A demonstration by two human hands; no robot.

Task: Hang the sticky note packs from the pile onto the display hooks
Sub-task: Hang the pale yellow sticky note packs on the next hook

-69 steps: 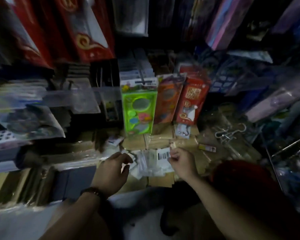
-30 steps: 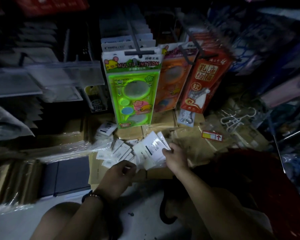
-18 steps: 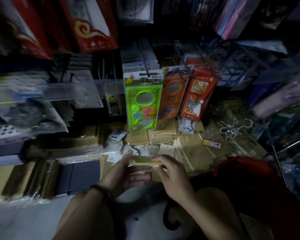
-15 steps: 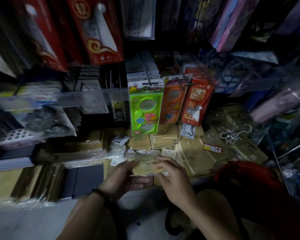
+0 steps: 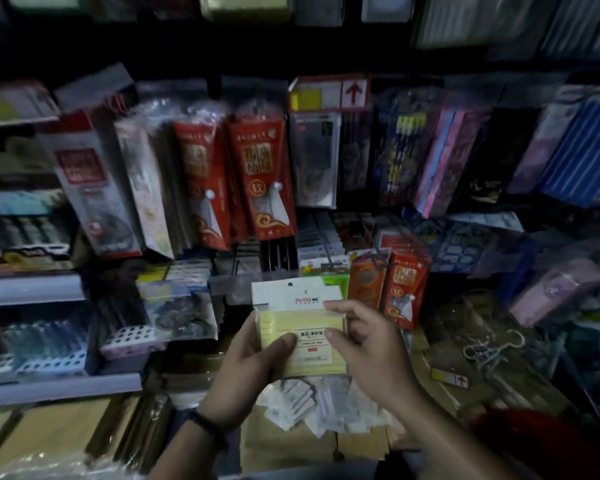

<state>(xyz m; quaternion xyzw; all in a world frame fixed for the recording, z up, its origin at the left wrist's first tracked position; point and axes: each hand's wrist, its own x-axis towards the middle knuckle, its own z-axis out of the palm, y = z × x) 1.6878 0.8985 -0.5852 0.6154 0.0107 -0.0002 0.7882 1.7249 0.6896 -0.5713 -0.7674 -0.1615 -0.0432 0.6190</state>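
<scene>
Sticky note pack (image 5: 302, 327) is held tight, left hand (image 5: 246, 375) gripping its left edge, right hand (image 5: 371, 351) pinching the right (pile (image 5: 302, 403) below)

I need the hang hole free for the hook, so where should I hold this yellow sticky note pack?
Grip the yellow sticky note pack by its lower side edges, coming from below. It stands upright with the white header card and hang hole on top, which leaves that end free.
</scene>
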